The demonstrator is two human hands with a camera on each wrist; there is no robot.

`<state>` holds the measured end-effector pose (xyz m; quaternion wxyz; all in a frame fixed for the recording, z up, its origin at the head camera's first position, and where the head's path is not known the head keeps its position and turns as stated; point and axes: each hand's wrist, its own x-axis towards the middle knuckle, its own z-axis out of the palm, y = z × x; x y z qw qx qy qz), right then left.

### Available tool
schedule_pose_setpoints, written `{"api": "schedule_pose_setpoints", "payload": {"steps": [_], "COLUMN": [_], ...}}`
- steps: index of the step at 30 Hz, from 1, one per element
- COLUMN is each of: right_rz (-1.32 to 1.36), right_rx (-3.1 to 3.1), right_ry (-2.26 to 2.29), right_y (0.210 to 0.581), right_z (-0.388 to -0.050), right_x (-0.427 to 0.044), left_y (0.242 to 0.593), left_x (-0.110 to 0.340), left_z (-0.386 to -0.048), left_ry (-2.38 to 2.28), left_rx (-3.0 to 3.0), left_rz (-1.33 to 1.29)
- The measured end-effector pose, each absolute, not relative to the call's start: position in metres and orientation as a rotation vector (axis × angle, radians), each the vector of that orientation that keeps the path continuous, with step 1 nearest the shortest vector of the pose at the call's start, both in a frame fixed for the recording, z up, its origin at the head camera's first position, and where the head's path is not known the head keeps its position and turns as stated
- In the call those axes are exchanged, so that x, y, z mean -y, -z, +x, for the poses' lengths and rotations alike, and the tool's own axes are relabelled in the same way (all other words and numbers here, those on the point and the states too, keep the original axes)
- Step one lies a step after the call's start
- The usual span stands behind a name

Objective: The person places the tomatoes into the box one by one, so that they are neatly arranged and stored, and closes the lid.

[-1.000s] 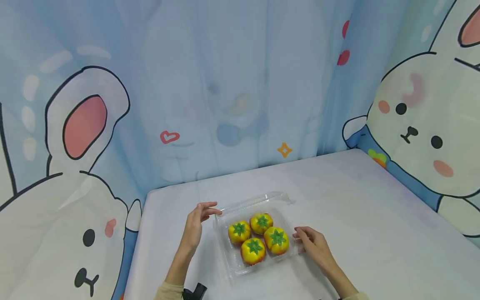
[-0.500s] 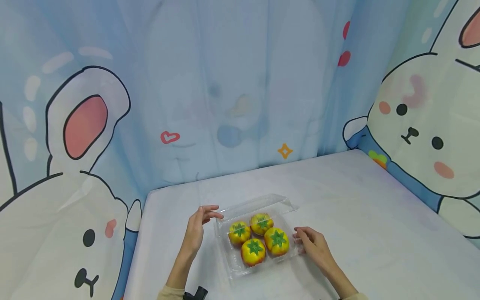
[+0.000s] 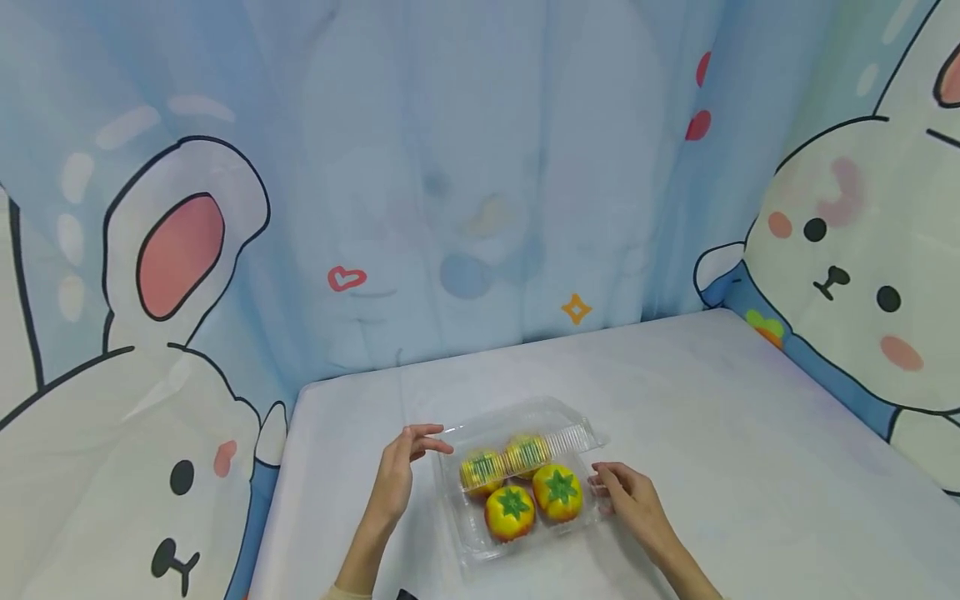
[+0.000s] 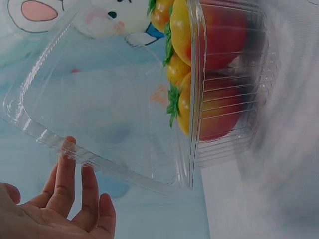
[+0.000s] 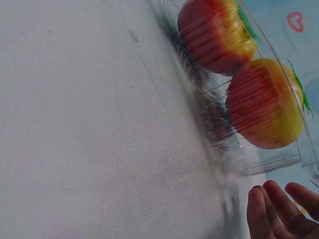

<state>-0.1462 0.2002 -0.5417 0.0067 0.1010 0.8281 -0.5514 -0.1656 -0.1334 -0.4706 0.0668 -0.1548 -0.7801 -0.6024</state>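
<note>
A clear plastic clamshell box [image 3: 480,546] sits on the table with several yellow-and-red, tomato-like fruits [image 3: 510,513] inside, each topped with a green star-shaped calyx. Its hinged lid [image 3: 517,421] leans forward part-way over the far fruits. At the lid's left edge is my left hand [image 3: 396,479]; in the left wrist view its extended fingertips [image 4: 68,144] touch the rim from outside. My right hand [image 3: 636,504] is at the box's right side, fingers loosely bent. In the right wrist view those fingers [image 5: 284,211] lie close to the box's corner; contact cannot be made out.
A white-covered table [image 3: 735,433] extends to the right of the box and behind it. A blue curtain [image 3: 480,167] with printed rabbits hangs along the table's back and sides. Part of a black object [image 3: 406,594] shows at the bottom edge by the left forearm.
The lid has swung forward and down, so it now overlaps the two far fruits. My left hand has shifted slightly nearer along with it. The right hand stays beside the box.
</note>
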Motion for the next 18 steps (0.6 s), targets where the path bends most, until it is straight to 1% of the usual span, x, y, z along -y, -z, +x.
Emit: {"api": "schedule_pose_setpoints", "payload": {"steps": [18], "right_rz": [0.365], "right_rx": [-2.592], "right_ry": [1.67], "right_y": [0.5417], "right_z": [-0.1526], "right_x": [-0.2005], "left_y": [0.4668], "left_x": [0.1281], "left_z": [-0.1599], "left_ry": [1.779], "left_rx": [2.367], "left_rz": [-0.451]}}
